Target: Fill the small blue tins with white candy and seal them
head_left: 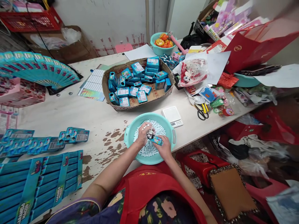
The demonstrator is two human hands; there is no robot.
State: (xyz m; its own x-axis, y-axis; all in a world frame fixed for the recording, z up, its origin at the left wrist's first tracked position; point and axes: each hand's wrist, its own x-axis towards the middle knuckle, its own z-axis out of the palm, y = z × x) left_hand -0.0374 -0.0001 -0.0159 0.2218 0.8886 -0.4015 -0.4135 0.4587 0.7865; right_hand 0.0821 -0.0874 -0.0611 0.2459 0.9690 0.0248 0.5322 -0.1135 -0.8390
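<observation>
Small white candy pieces (147, 150) fill the bottom of a turquoise basin (130, 124) at the table's front edge. Over them, my left hand (143, 135) is curled around a handful of the white candies. My right hand (164, 147) grips a small blue candy box (157, 140), its end turned toward the left hand's candies. Whether any pieces are inside the box cannot be seen. Just behind the basin, a shallow cardboard tray (121, 107) holds many similar blue boxes (137, 67). A white digital scale (172, 115) lies right of the tray, close to the basin's rim.
Stacked blue cartons (46, 183) and rows of blue boxes (73, 135) occupy the left side. Scissors (202, 114), plastic packets and a red bag (259, 46) crowd the right. Beyond the tray stands a basin of orange toys (163, 42). Red stools (198, 161) are below the table.
</observation>
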